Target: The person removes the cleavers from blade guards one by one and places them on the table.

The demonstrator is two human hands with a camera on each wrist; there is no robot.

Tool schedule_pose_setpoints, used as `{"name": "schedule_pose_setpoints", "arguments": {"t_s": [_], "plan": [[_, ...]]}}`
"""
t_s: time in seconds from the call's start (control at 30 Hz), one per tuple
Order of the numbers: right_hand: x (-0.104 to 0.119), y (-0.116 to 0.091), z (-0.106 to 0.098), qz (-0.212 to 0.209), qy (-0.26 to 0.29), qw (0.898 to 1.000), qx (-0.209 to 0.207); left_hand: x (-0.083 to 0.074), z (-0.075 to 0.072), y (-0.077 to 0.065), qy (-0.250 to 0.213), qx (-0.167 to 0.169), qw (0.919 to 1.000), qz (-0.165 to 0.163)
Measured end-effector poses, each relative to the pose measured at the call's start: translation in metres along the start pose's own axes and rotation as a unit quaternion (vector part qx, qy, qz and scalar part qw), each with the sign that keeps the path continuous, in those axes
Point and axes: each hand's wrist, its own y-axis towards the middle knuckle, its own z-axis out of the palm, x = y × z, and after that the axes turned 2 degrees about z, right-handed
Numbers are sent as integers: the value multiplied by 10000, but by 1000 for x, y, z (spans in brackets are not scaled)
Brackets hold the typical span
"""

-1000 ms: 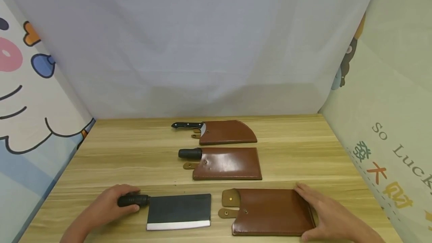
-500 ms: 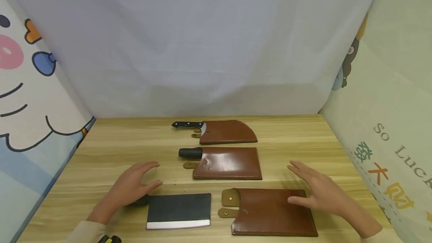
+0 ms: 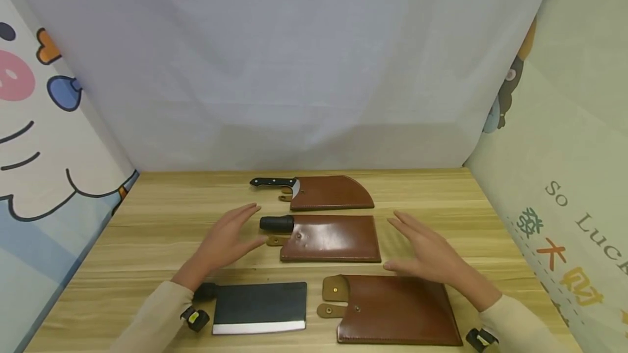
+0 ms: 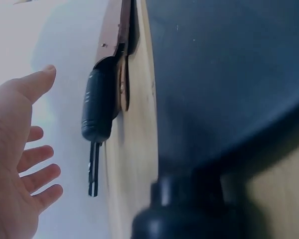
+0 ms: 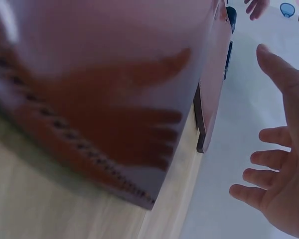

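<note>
In the head view my left hand (image 3: 223, 239) hovers left of the middle sheathed cleaver's black handle (image 3: 277, 224), fingers spread, touching nothing. My right hand (image 3: 427, 249) is in the air off the right end of that cleaver's brown leather sheath (image 3: 333, 238), also holding nothing. Nearest me lies a bare cleaver (image 3: 260, 304) with a dark blade and bright edge; my left arm partly covers its handle (image 3: 205, 291). To its right is a flat brown sheath (image 3: 397, 312) with two tan snap straps. In the left wrist view the middle handle (image 4: 98, 104) is beyond my thumb.
A third knife with a riveted black handle (image 3: 272, 182) sits in a curved brown sheath (image 3: 333, 192) at the back of the wooden table (image 3: 176, 200). A pale cloth (image 3: 304, 70) hangs behind, with printed cloths on both sides.
My left hand has let go of the bare cleaver's handle and moved forward and right. My right hand has left the near sheath and moved forward and left. The knives and sheaths stay put.
</note>
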Motion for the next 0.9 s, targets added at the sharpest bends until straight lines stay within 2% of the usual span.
{"name": "schedule_pose_setpoints", "arguments": {"t_s": [0.23, 0.5, 0.67, 0.9], "plan": [[4, 26, 11, -43, -69, 9997, 249, 1, 14, 15, -59, 276, 9996, 24], [3, 45, 26, -101, -32, 9980, 628, 3, 23, 28, -45, 726, 9973, 50], [3, 53, 32, -135, 4, 9951, 983, 3, 24, 33, -65, 965, 9951, -202], [3, 60, 39, -114, 9, 9912, 1319, 4, 26, 37, -220, 1098, 9928, -431]]}}
